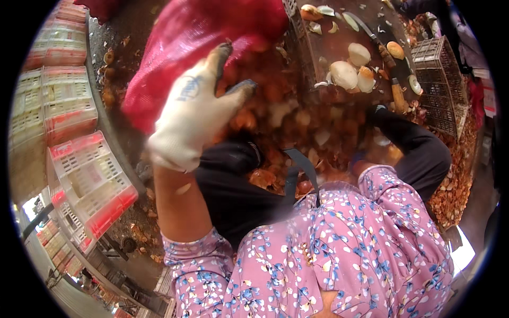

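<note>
My left hand (199, 103), in a white glove with dark fingertips, is raised over a red mesh bag (180, 32), thumb and fingers apart, with nothing visible in its grip. Whether it touches the bag is unclear. My right hand (358, 159) is low beside my right leg, mostly hidden by the flowered sleeve; a bit of blue shows there. Blurred brown onions and loose skins (275, 116) lie between my legs. At the upper right, peeled onions (343, 74), skin scraps, a knife (366, 29) and a wooden handle (397, 95) lie on a brown surface.
Stacked pale plastic crates with red edges (93, 180) line the left side. A dirty wire-grid crate (437, 85) stands at the right, with heaps of onion skins (453, 185) near it. Dark and lilac clothing (458, 37), perhaps another person's, shows at the upper right.
</note>
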The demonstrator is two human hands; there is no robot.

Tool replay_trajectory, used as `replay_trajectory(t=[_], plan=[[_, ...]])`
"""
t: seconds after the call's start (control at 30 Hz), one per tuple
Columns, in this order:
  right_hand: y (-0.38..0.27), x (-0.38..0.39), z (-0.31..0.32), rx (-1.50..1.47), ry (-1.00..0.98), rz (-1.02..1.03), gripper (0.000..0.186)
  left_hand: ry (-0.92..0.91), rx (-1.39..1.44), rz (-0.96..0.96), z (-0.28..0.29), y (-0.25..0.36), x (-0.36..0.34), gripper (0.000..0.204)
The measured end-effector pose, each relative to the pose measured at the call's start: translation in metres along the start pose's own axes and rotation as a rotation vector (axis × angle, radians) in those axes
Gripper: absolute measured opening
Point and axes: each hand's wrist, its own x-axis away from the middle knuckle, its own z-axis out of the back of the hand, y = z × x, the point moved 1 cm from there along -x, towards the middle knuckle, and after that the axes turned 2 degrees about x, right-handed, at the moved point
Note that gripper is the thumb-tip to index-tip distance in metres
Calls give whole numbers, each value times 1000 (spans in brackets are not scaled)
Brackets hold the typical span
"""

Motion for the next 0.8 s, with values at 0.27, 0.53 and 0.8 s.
replay_trajectory(t=[0.27,0.53,0.8], plan=[[-32,108,222,-636,272,103,47,20,-12,58,-34,-33,-29,68],[-32,188,290,-420,1378,327,25,-108,-53,179,-39,-40,-34,69],[57,153,332,-155,1526,-303,50,-152,-103,193,-41,-62,-41,67]])
